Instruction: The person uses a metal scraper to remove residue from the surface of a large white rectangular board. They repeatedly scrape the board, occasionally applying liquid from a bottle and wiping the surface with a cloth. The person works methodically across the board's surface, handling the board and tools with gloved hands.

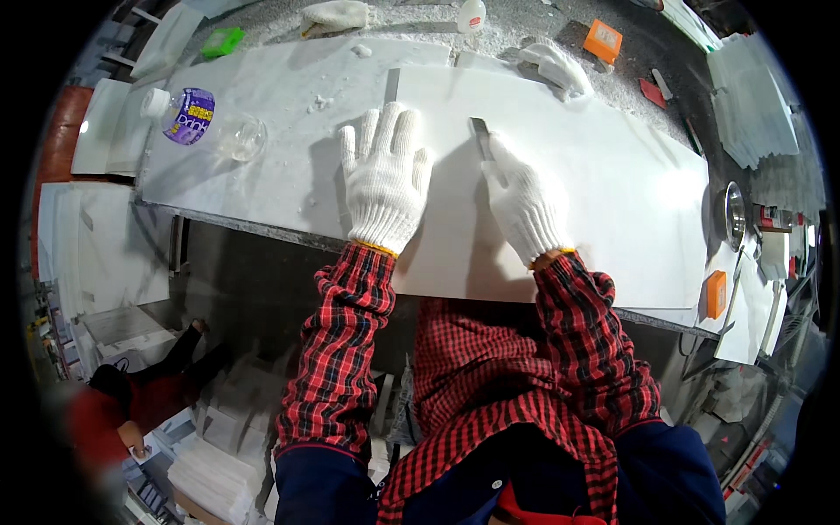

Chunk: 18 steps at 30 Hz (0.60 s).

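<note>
My left hand (383, 182), in a white knit glove, lies flat with its fingers stretched out across the left edge of a smooth white panel (617, 210). Closed around a narrow, flat metal blade (479, 129) is my right hand (525, 199), gloved the same way; the blade's tip points away from me, over the panel. Its handle, if it has one, is hidden in the glove. Underneath the panel, a white work surface (280, 197) dusted with white crumbs shows on the left. A clear plastic bottle (241, 137) with a purple label lies there on its side.
Along the dusty far side are a crumpled white glove (557, 70), an orange box (603, 41), a green box (222, 42) and a small white bottle (471, 16). A metal bowl (733, 214) and another orange block (716, 294) stand right. Another person (144, 402) is at lower left.
</note>
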### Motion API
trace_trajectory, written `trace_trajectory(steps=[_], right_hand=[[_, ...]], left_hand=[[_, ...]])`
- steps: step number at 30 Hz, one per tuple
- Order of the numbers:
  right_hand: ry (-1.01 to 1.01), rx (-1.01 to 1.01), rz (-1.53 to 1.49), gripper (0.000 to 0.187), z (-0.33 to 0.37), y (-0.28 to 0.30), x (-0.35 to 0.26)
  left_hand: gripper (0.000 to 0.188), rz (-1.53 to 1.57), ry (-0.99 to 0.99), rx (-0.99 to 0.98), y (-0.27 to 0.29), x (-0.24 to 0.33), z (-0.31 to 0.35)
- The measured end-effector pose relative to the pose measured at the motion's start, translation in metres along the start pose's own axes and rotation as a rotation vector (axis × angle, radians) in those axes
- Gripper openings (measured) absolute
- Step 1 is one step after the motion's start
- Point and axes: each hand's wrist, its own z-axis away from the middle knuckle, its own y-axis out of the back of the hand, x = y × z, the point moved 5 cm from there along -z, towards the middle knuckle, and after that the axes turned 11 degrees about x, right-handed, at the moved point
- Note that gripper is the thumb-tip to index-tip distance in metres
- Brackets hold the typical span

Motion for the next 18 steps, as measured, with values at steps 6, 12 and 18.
trace_trajectory(steps=[6, 12, 18], right_hand=[[-0.008, -0.065, 0.044, 0.023, -0.01, -0.005, -0.022], [-0.22, -0.004, -0.231, 0.038, 0.002, 0.015, 0.008], [-0.139, 0.013, -0.093, 0.04, 0.019, 0.013, 0.028]], left_hand=[[0.053, 0.029, -0.009, 0.035, -0.006, -0.006, -0.002], [0.052, 0.032, 0.025, 0.01, 0.007, 0.0, -0.006], [0.048, 0.042, 0.004, 0.081, 0.01, 0.001, -0.007]])
